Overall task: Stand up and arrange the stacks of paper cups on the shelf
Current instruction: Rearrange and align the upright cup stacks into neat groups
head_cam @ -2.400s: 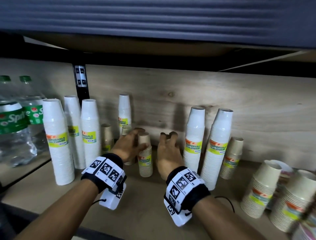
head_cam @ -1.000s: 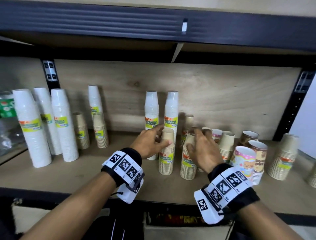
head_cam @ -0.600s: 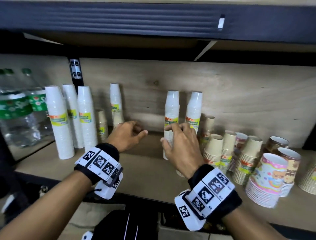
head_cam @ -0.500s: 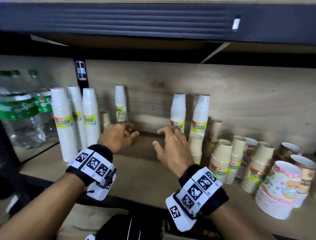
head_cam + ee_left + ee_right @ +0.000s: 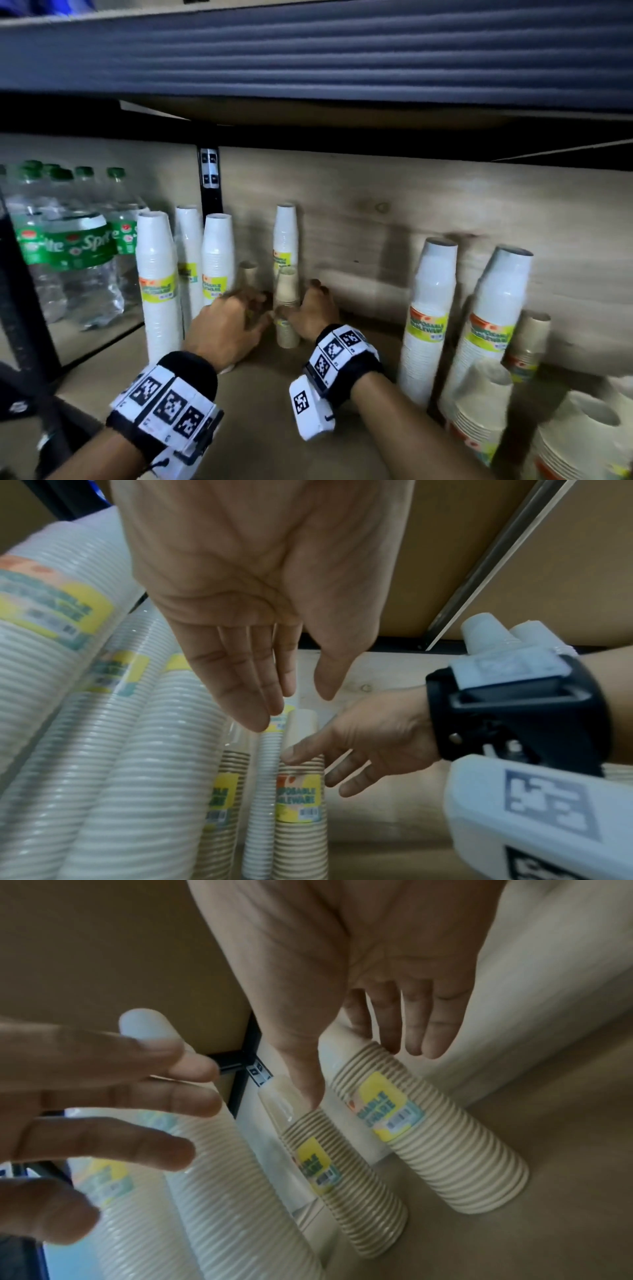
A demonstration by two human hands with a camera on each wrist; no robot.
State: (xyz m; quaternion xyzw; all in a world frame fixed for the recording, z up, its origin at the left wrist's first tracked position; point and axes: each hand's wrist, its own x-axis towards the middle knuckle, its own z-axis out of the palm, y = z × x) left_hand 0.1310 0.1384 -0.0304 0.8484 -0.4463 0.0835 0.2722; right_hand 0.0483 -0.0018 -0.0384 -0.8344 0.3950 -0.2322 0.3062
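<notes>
A short tan cup stack (image 5: 287, 305) stands upright near the back board, in front of a tall white stack (image 5: 286, 236). My left hand (image 5: 239, 315) is just left of it with straight fingers, holding nothing; the left wrist view shows its open palm (image 5: 294, 696). My right hand (image 5: 315, 305) is at the stack's right side. Its thumb touches the tan stack (image 5: 298, 777), and its straight fingers (image 5: 411, 1031) touch the stack's upper part (image 5: 428, 1137). A second tan stack (image 5: 342, 1177) stands beside it, partly hidden behind my left hand in the head view.
Three tall white stacks (image 5: 157, 284) stand at the left, with Sprite bottles (image 5: 78, 246) beyond a black upright. Two more white stacks (image 5: 431, 318) and a tan stack (image 5: 524, 342) stand at the right. Other cup stacks (image 5: 479, 404) crowd the front right corner. The upper shelf hangs low overhead.
Both hands have moved left along the shelf, away from the right-hand group. The right hand has come up against the tan stack's right side; the left hand sits at its left.
</notes>
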